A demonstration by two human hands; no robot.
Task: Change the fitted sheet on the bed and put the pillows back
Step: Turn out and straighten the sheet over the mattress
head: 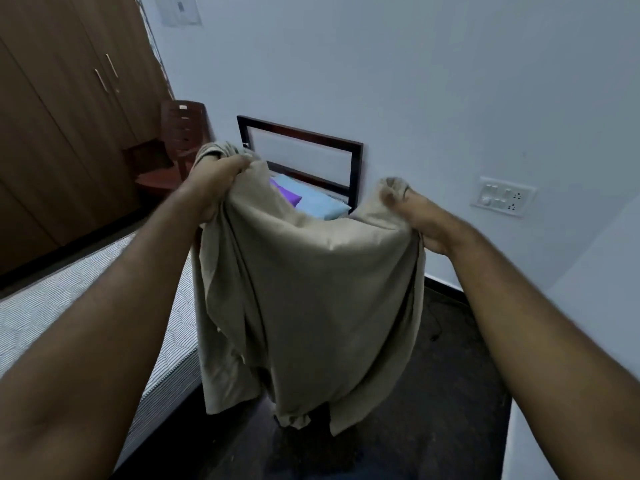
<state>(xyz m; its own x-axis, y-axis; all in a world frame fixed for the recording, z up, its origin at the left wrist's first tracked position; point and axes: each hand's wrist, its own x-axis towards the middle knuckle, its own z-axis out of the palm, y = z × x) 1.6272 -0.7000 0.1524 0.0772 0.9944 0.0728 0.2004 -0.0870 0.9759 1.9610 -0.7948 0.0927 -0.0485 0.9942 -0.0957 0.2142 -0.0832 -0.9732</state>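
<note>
- Holding up a beige sheet (304, 306) at centre frame, bunched at its top edge and hanging in loose folds toward the floor (433, 393).
- Left hand (221, 178), at 11 o'clock: fingers curled tight round one gathered corner.
- Right hand (412, 216), at 2 o'clock: fingers closed on the opposite gathered corner; some blur.
- Mattress (69, 306), at 9 o'clock: bare, quilted surface uncovered.
- Pillows (322, 206), light blue with something purple beside, at 12 o'clock near the headboard (356, 161).
- Judged progress: early to middle; old cover seemingly off, this sheet not yet spread or tucked.
- Remaining: spreading, fitting corners, returning pillows to place.
</note>
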